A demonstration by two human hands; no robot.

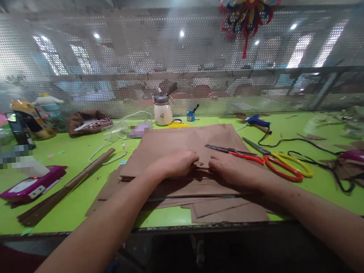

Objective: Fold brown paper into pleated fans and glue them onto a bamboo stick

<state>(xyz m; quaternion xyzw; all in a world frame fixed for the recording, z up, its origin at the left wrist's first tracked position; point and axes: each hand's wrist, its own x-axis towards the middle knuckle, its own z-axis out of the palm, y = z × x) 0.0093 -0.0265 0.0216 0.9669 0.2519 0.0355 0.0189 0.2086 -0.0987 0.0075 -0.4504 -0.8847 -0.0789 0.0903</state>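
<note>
My left hand and my right hand meet low over a stack of brown paper sheets. The fingers of both are curled in and pinch a narrow piece of brown paper between them, partly hidden by the fingers. Just beyond my right hand lie scissors with red handles, blades pointing left across the stack. To their right, a second pair of scissors with a yellow handle overlaps them. Loose brown paper pieces stick out at the table's front edge.
On the green table, a rolled brown paper bundle and purple power strip lie left. A pale bottle and small blue jar stand behind. At right are a blue glue gun, black cable and paper scraps.
</note>
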